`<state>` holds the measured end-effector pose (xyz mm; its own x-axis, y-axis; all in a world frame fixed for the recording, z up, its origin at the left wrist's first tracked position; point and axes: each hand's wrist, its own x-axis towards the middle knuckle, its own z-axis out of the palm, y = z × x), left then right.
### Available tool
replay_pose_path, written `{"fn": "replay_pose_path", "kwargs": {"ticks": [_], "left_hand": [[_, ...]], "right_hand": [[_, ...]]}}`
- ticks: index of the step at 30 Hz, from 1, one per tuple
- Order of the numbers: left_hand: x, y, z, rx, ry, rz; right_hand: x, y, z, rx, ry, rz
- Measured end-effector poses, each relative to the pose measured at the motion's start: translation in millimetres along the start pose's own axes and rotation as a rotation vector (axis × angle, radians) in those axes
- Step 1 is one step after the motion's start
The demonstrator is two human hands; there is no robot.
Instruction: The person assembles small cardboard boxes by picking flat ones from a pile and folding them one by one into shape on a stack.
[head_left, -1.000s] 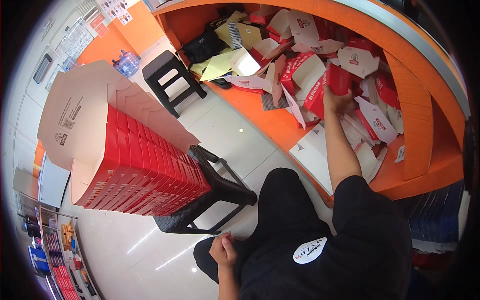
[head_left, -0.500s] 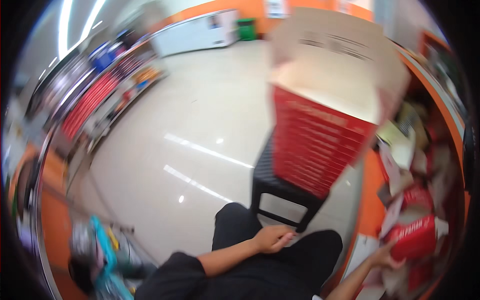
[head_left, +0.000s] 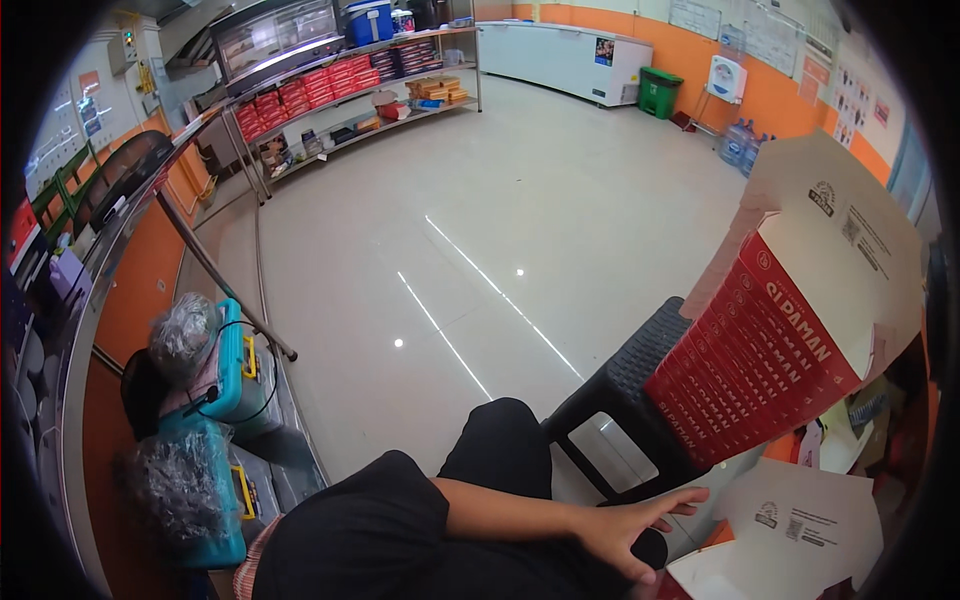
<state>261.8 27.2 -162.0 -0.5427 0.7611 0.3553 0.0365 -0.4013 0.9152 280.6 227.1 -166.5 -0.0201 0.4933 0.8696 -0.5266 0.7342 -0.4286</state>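
My left hand (head_left: 625, 532) reaches across my lap to the right. Its fingers are spread and hold nothing. Just beyond its thumb is an open carton (head_left: 790, 525), red outside and pale inside, with a printed flap standing up. Whether the thumb touches its edge, I cannot tell. My right hand is out of sight. A tall stack of nested red cartons (head_left: 745, 350) leans on a black plastic stool (head_left: 625, 400) in front of my right knee, pale flaps upward.
Teal-lidded storage bins (head_left: 215, 490) with clear plastic wrapping stand at my left, beside a metal-legged table (head_left: 225, 225). Farther off are a steel shelf (head_left: 370, 125) of red boxes, a white chest freezer (head_left: 560, 60), a green bin (head_left: 658, 92) and water jugs (head_left: 738, 145).
The view has swung left. My left hand, loosely closed over my lap before, now stretches right with fingers spread. My right hand, earlier on a red carton, has left view; an open carton now shows beside my lap.
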Motion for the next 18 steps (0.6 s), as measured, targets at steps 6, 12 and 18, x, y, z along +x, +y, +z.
{"fn": "replay_pose_path", "kwargs": {"ticks": [6,12,18], "left_hand": [[-2,3,3,0.512,0.024,0.316],[-16,-1,5,0.550,-0.053,0.309],[-16,-2,7,0.492,-0.025,0.383]], "right_hand": [[-1,-8,7,0.111,-0.060,0.049],[0,-14,5,0.188,-0.090,0.090],[3,-17,-3,0.284,-0.115,0.163]]}}
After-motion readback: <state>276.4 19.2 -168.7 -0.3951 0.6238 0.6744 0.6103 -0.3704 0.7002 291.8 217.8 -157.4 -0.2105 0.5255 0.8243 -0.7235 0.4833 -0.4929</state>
